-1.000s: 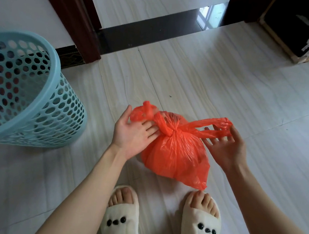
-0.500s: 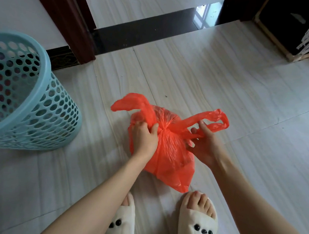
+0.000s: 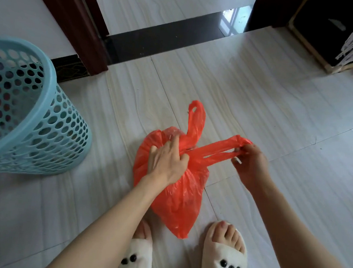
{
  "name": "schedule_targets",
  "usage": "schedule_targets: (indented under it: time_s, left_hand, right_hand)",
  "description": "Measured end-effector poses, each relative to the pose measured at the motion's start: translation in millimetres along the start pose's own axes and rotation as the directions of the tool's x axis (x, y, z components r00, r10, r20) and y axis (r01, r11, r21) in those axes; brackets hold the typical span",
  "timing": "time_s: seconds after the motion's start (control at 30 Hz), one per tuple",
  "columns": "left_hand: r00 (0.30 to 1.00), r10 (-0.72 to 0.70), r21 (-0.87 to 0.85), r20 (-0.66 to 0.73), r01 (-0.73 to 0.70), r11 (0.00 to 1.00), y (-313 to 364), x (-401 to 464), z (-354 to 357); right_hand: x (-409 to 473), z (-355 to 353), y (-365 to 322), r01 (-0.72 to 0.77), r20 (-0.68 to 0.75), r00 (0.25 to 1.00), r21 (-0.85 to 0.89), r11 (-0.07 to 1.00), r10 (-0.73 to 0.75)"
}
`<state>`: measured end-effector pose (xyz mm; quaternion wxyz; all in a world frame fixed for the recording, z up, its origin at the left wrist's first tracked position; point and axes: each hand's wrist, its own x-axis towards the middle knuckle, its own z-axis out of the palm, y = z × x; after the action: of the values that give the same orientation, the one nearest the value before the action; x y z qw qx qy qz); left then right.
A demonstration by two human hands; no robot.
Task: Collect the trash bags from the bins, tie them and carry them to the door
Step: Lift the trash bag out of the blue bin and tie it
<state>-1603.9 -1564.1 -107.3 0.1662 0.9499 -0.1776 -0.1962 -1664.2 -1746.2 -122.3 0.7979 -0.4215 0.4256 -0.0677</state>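
A filled red trash bag [image 3: 179,199] lies on the pale tiled floor just ahead of my feet. My left hand [image 3: 167,160] presses down on its gathered neck and pinches the plastic at the knot. My right hand [image 3: 249,163] grips the end of one handle loop, stretched out tight to the right. The other handle loop [image 3: 197,118] stands up loose behind the knot. A light blue perforated bin [image 3: 25,109] stands at the left; I cannot tell what is inside it.
A dark door frame [image 3: 74,22] and a black threshold strip [image 3: 164,39] lie ahead, with more pale floor beyond. A black box with a wooden frame [image 3: 327,29] and white strips sits at the far right. My white slippers [image 3: 222,262] are at the bottom.
My left hand let go of the left handle and moved onto the knot. That handle now stands up behind. My right hand pulled the other handle further right.
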Motion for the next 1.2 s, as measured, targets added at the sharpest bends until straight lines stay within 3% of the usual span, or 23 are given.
schedule_targets:
  time_s: [0.13, 0.27, 0.33, 0.37, 0.47, 0.57, 0.67, 0.73, 0.83, 0.93, 1.0, 1.07, 1.13, 1.2]
  left_hand:
    - [0.997, 0.01, 0.269, 0.074, -0.03, 0.963, 1.5, -2.5, 12.6]
    - [0.999, -0.034, 0.37, 0.003, 0.03, 0.928, 4.6, 3.8, 13.2]
    - [1.0, -0.018, 0.34, -0.009, 0.02, 0.94, 1.8, 7.4, 8.1]
    - [1.0, 0.002, 0.284, -0.011, 0.002, 0.959, -1.2, 8.1, 4.9]
    - [0.997, 0.068, 0.035, 0.023, -0.069, 0.997, -8.8, 1.4, -6.2]
    - [0.992, 0.104, -0.093, 0.075, -0.097, 0.991, -7.0, -11.0, -14.7]
    - [0.987, 0.103, -0.179, 0.123, -0.08, 0.981, -7.9, -15.4, -15.7]
    - [0.991, 0.066, -0.332, 0.118, -0.023, 0.943, -11.6, -14.9, -16.1]
    - [0.986, -0.012, -0.712, 0.166, 0.128, 0.69, -20.4, -11.8, -18.1]
    - [0.962, 0.003, -0.825, 0.272, 0.231, 0.516, -31.9, -6.4, -23.5]
    - [0.948, 0.09, -0.834, 0.305, 0.221, 0.505, -32.5, -6.5, -23.8]
    - [0.951, 0.104, -0.855, 0.292, 0.211, 0.473, -28.9, -7.7, -20.9]
    - [0.951, 0.088, -0.883, 0.297, 0.238, 0.406, -26.8, -7.7, -17.7]
    - [0.936, 0.092, -0.89, 0.339, 0.287, 0.353, -28.7, -5.6, -19.4]
  right_hand:
    - [-8.3, -7.0, -11.1, 0.067, 0.06, 0.996, -0.012, 0.998, -0.066]
    - [-26.4, 3.4, -25.9, -0.005, 0.417, 0.908, 0.09, 0.996, -0.034]
    - [-22.1, 5.6, -30.8, -0.037, 0.425, 0.905, 0.136, 0.99, -0.024]
    - [-17.7, 6.3, -31.5, -0.015, 0.354, 0.935, 0.122, 0.992, -0.029]
    - [-6.3, 14.6, -25.5, 0.041, 0.09, 0.996, -0.239, 0.97, -0.02]
    - [1.2, 31.0, -9.3, 0.054, 0.199, 0.978, -0.543, 0.838, 0.066]
    - [-0.6, 54.2, -9.0, 0.122, 0.245, 0.969, -0.616, 0.778, 0.042]
    - [6.6, 58.7, -14.4, 0.097, 0.185, 0.983, -0.548, 0.831, 0.007]
    - [9.5, 54.3, -23.8, 0.001, 0.092, 0.995, -0.33, 0.944, 0.031]
    - [5.3, 45.0, -27.7, -0.03, 0.039, 0.998, -0.226, 0.974, 0.04]
    - [0.9, 41.2, -31.5, -0.028, 0.023, 0.999, -0.122, 0.992, 0.031]
    - [-8.3, 41.8, -42.1, -0.022, 0.082, 0.996, 0.065, 0.998, 0.016]
    - [-22.2, 41.6, -52.2, -0.034, 0.245, 0.969, 0.191, 0.981, -0.014]
    - [-37.7, 40.4, -57.1, -0.081, 0.486, 0.874, 0.192, 0.978, -0.023]
